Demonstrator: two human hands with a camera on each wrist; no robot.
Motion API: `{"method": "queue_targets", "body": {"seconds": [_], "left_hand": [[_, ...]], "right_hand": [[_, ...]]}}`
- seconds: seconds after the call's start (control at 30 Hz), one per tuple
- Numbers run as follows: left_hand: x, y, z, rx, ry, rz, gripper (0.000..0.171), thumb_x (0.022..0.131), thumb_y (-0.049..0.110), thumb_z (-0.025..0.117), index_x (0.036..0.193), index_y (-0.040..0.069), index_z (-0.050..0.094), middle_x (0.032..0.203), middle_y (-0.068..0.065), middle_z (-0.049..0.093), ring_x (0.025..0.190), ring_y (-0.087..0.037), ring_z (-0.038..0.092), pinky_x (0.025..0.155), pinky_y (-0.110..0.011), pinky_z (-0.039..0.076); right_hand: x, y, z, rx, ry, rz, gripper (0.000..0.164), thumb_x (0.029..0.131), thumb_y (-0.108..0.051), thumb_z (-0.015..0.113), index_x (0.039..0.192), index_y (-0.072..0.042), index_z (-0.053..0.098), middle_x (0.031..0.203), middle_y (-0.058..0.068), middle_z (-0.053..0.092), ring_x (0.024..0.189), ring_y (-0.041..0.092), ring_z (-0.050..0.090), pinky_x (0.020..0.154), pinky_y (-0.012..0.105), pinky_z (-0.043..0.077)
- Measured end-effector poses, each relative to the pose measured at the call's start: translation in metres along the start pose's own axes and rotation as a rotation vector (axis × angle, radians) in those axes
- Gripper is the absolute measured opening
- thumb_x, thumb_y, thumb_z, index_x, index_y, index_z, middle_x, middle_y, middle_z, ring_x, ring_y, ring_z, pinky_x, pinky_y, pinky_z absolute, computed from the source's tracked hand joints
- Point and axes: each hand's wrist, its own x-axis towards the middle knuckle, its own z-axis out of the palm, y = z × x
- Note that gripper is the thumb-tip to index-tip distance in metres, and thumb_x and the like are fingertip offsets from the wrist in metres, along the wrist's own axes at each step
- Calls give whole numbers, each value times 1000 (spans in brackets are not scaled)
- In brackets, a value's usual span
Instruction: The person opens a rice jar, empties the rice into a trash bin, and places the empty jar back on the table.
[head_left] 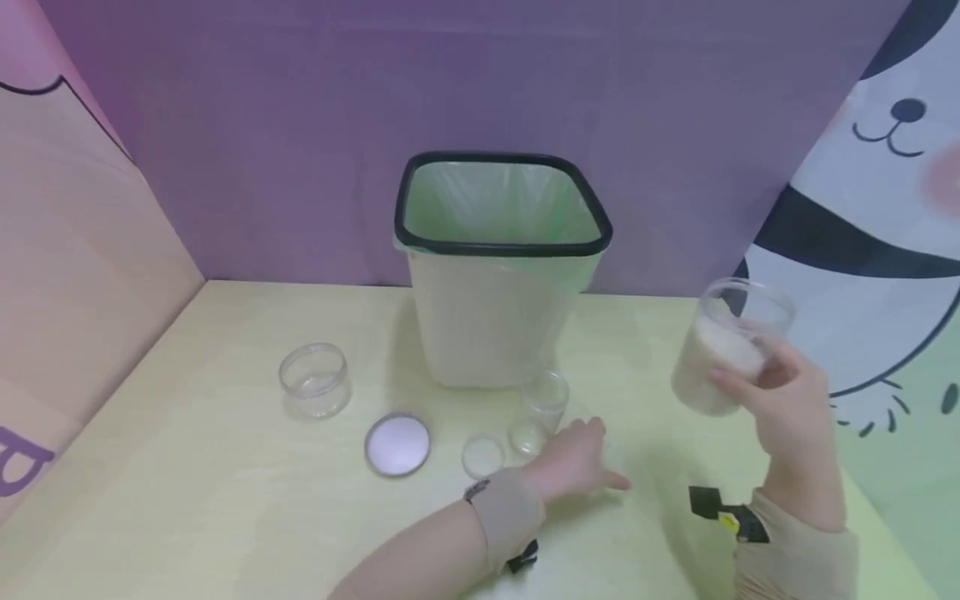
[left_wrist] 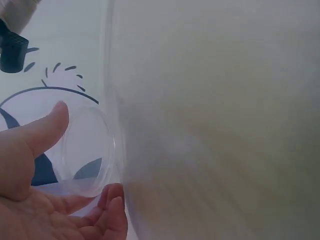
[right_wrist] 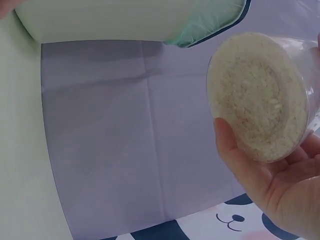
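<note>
My right hand [head_left: 798, 408] grips a clear jar [head_left: 693, 375] by its side, raised at the right and tilted. Pale grains that look like rice [right_wrist: 255, 100] show through the jar's base in the right wrist view. Low over the table, my left hand [head_left: 573, 458] has thumb and fingers spread apart. In the left wrist view a clear round rim [left_wrist: 112, 145] appears between the left thumb and fingers; whether they touch it I cannot tell. Close to that hand are a small clear cup [head_left: 547, 390], a clear round piece [head_left: 527, 437] and a pale disc [head_left: 483, 457].
Behind the small pieces stands a white bin [head_left: 487, 325] with a black rim and a bag inside. Left of it are a clear shallow bowl [head_left: 315, 383] and a round white lid [head_left: 397, 445]. A purple backdrop [head_left: 262, 150] and printed side panels border the pale table [head_left: 187, 467].
</note>
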Motion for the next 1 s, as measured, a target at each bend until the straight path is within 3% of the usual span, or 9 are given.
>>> {"method": "queue_targets", "body": {"seconds": [0.17,0.3,0.43,0.63,0.83,1.0], "left_hand": [[7,11,8,156,-16,-60,76,70,57,73,129,15,50,127,-3,56,115,-20,54,100,-32,46],[12,20,10,311,36,-89,68,69,59,73,118,14,56,111,-3,58,102,-17,55,91,-29,49],[15,25,7,430,68,-84,61,71,59,72,110,14,58,101,-1,56,94,-14,53,84,-26,49],[20,28,6,599,82,-90,53,78,56,67,109,15,59,100,0,55,91,-12,51,79,-25,49],[24,30,9,675,69,-91,39,84,47,64,107,16,61,94,2,53,86,-11,50,73,-23,49],[21,30,6,612,56,-73,51,83,46,66,120,12,57,104,1,57,94,-11,54,80,-20,49]], "right_hand": [[-3,3,5,61,-17,-46,56,78,7,70,127,-19,59,105,-19,61,98,-1,53,76,4,43],[-4,4,9,92,-24,-80,56,76,11,70,124,-17,61,106,-18,63,98,-1,55,77,4,43],[-4,2,12,110,-25,-78,57,75,12,70,124,-17,61,110,-17,61,101,-1,54,77,4,44],[-3,-4,15,74,-18,-59,62,75,10,71,129,-17,58,111,-18,60,101,-1,53,78,5,44],[-3,-6,17,27,-14,-47,65,75,8,73,132,-18,55,106,-21,60,98,-2,54,76,4,45],[-2,-4,20,85,-9,-99,61,73,13,71,126,-16,60,103,-19,64,96,-2,56,77,5,47]]}}
